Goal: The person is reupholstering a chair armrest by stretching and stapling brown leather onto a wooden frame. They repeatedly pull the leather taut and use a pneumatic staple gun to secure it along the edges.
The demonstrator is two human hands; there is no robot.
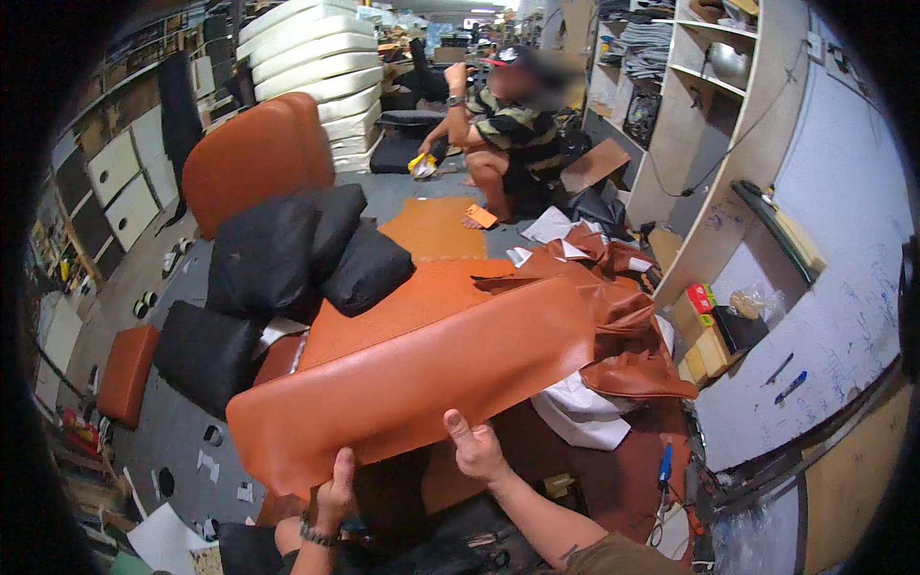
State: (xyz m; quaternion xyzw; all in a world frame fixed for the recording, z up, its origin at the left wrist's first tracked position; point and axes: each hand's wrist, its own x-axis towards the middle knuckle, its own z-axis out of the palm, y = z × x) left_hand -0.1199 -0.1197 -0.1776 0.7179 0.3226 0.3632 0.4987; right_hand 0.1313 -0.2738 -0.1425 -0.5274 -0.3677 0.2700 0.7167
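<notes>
A long orange-brown leather-covered panel (412, 383) stretches across in front of me, its seamed far edge raised and rounded at the left end. My left hand (335, 489), a watch on its wrist, grips the near edge with the thumb on top and the fingers hidden beneath. Farther right along the same edge, my right hand (476, 450) has its thumb up against the leather, its fingers mostly out of sight under it. Behind the panel lies a flat orange leather sheet (383, 316). Crumpled orange-brown leather pieces (623, 335) with white backing are heaped at its right end.
Black cushions (259, 249) pile up at the left, before a large orange padded piece (254, 158). White foam slabs (311, 67) stand stacked behind. Another person (513, 125) squats farther off, holding something yellow. Blue-handled scissors (663, 474) lie at the right, near shelves (704, 81).
</notes>
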